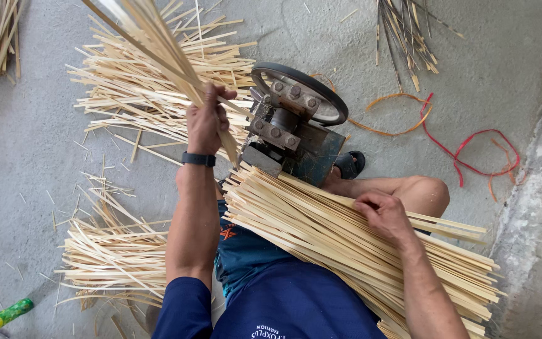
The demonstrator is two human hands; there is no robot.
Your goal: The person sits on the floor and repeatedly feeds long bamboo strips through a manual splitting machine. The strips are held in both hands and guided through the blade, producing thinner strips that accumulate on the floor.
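My left hand [207, 119] is closed around a handful of thin bamboo strips [158, 44] that slant up to the top left, their lower ends beside a small metal machine [286, 129] with a black wheel. My right hand [384, 213] rests with bent fingers on a thick bundle of bamboo strips [321, 232] lying across my lap. A black band sits on the left wrist. My bare knee [425, 191] shows beyond the bundle.
Heaps of split bamboo strips lie on the concrete floor at upper left [139, 94] and lower left [111, 257]. Darker strips [403, 31] lie at the top. Red and orange cords [465, 154] curl at right. A green-handled tool [1, 316] lies bottom left.
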